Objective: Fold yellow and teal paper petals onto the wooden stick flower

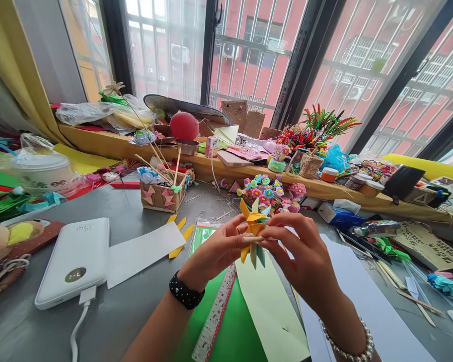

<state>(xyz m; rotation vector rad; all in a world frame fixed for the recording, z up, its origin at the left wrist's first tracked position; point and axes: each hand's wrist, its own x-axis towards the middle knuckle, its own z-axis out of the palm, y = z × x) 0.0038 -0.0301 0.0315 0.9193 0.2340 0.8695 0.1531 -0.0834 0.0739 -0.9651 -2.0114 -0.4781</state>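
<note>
Both of my hands hold a folded paper flower (pixel 255 217) with pointed yellow, pale green and light blue petals, raised over the desk. My left hand (pixel 221 247) grips its left side, thumb pressed against the lower petals. From the right, the fingers of my right hand (pixel 302 246) close on the flower's middle; some fingertips are hidden behind the paper. Beneath my hands lie a pale green paper sheet (pixel 268 306), a clear ruler with a red dotted edge (pixel 215 317) and green paper (pixel 241 337). More yellow folded paper pieces (pixel 183 236) rest left of my left hand.
A white power bank (pixel 77 261) with a cable sits at left beside a white paper strip (pixel 147 254). A cardboard box of sticks (pixel 164 193) and a bunch of small craft flowers (pixel 264 191) stand behind. White sheets (pixel 355 296) and a plastic bottle (pixel 375 229) lie at right.
</note>
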